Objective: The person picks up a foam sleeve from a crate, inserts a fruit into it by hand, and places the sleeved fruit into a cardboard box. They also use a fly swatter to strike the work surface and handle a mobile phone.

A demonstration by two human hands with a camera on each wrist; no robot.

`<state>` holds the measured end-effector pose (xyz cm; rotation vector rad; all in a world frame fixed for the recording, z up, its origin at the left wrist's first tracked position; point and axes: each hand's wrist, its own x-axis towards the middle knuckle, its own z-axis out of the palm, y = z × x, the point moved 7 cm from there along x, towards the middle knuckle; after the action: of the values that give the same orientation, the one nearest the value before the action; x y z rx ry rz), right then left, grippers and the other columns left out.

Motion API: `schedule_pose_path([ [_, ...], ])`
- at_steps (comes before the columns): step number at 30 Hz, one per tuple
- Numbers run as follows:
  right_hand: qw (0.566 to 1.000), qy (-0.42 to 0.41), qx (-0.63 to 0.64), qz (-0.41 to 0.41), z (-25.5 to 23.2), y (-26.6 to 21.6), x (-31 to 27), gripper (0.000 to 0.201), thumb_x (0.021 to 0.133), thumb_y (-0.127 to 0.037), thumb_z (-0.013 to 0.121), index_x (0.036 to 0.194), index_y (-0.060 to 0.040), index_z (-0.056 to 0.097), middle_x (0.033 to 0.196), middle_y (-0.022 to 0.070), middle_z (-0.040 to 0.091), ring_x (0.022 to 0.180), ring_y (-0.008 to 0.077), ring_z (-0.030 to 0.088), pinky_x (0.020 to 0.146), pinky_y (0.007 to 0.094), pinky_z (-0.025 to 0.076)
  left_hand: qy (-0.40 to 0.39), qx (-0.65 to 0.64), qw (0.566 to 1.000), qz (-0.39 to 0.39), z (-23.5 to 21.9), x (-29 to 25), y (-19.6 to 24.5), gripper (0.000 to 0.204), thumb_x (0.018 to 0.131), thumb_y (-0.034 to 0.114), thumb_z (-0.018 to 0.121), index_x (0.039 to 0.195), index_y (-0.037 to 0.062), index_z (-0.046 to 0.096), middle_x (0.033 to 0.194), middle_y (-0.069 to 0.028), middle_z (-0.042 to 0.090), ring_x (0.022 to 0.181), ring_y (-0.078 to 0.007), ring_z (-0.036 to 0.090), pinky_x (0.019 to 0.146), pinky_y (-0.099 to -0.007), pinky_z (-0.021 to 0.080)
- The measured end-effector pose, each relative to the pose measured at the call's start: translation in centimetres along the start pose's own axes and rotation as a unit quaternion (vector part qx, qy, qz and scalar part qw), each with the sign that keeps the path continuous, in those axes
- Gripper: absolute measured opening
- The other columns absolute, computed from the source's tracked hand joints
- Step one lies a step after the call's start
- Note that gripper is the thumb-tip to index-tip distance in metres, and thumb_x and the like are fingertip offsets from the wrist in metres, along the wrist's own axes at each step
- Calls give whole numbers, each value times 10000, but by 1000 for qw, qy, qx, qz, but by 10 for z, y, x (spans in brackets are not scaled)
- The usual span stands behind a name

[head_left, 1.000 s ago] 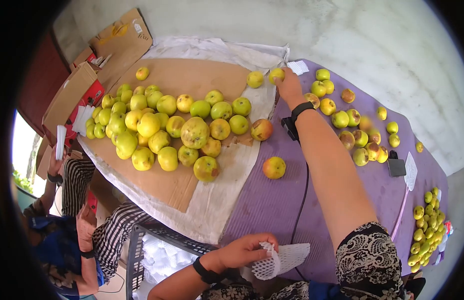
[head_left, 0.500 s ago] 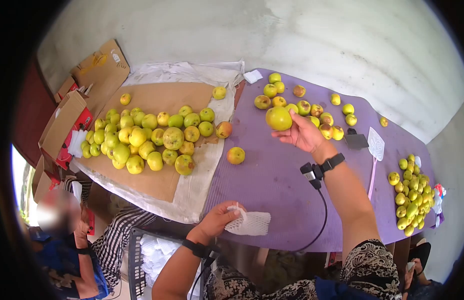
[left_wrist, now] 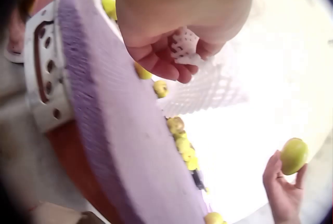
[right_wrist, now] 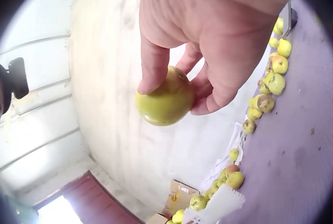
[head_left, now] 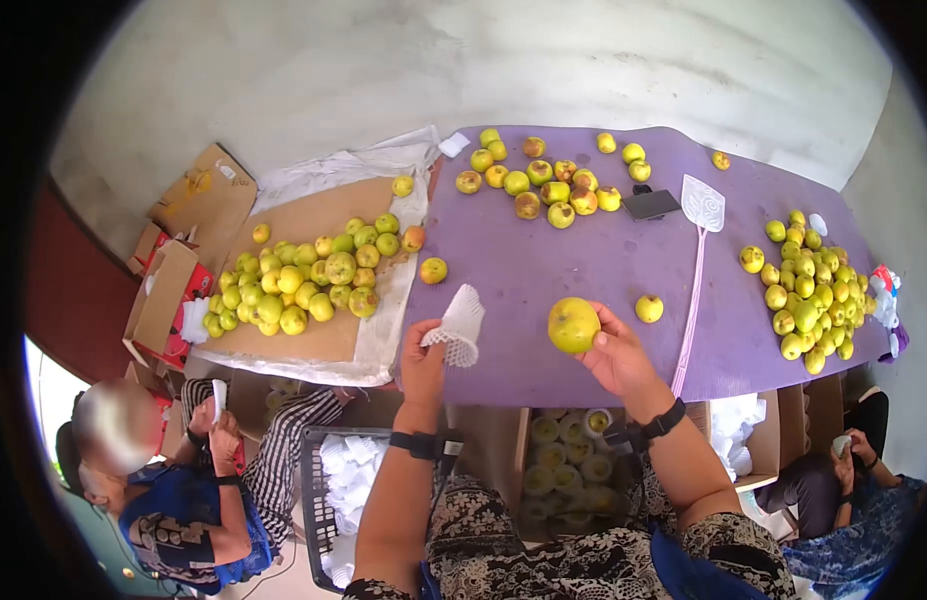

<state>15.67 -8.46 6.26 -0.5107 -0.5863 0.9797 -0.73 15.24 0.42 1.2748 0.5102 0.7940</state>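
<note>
My right hand [head_left: 629,360] holds a yellow-green apple [head_left: 574,325] between thumb and fingers, raised over the front of the purple mat [head_left: 524,260]. In the right wrist view, the thumb presses one side of the apple [right_wrist: 164,104] and the fingers curl behind it. Level with it on the left, my left hand [head_left: 422,370] pinches a white foam net sleeve [head_left: 464,322]. The net's wide mesh end hangs from the fingers in the left wrist view, washed out by bright light. Sleeve and apple are apart, with a gap between the two hands.
Yellow-green apples [head_left: 324,270] are heaped on cardboard at left; browned ones [head_left: 559,190] lie at the back. A phone-like black slab [head_left: 651,205], fly swatter [head_left: 702,215] and another apple pile [head_left: 809,285] are rightward. A black crate [head_left: 314,500] holds foam nets. People sit at both sides.
My right hand has picked up the apple from the far left and brought it back to the front. My left hand has raised the foam net. The head view has swung rightward.
</note>
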Motion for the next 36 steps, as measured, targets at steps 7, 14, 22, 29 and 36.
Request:
schedule_pose_path([
  [7, 979, -94, -179, -17, 62, 6, -15, 586, 855, -208, 719, 1353, -22, 472, 1285, 117, 560, 1228, 261, 528, 1071, 404, 391, 22, 297, 954, 18, 91, -63, 35, 307, 841, 103, 710, 1106, 36, 571, 850, -46, 652, 785, -127, 635, 686, -275, 512],
  [14, 820, 32, -553, -145, 48, -26, -19, 562, 783, -146, 787, 1290, -63, 558, 1247, 99, 576, 1198, 229, 542, 1070, 386, 383, -21, 260, 962, 87, 122, -64, 28, 242, 861, 124, 683, 1054, 31, 570, 867, -75, 658, 749, -122, 620, 656, -290, 514],
  [22, 844, 9, -532, -65, 24, -33, -12, 582, 745, -139, 799, 1265, -57, 553, 1157, 114, 585, 1071, 267, 607, 945, 365, 494, -17, 119, 992, -47, 125, -56, 18, 214, 1001, 212, 560, 1031, 8, 616, 841, -10, 644, 724, -62, 576, 626, -265, 491],
  [29, 800, -11, -598, -53, 15, -29, -18, 527, 722, -141, 773, 1197, -79, 553, 1074, 108, 560, 988, 313, 598, 835, 376, 501, -56, 282, 958, 27, 138, -50, 22, 200, 999, 191, 578, 1049, 10, 644, 836, 28, 625, 751, -30, 526, 644, -203, 447],
  [36, 789, 99, -596, -115, -2, -53, -21, 610, 703, -77, 761, 1260, -70, 511, 1194, 164, 508, 1058, 358, 559, 857, 389, 496, -246, 396, 884, 27, 188, -42, 37, 267, 969, 138, 596, 1218, 42, 585, 737, 8, 571, 661, -52, 505, 617, -221, 441],
])
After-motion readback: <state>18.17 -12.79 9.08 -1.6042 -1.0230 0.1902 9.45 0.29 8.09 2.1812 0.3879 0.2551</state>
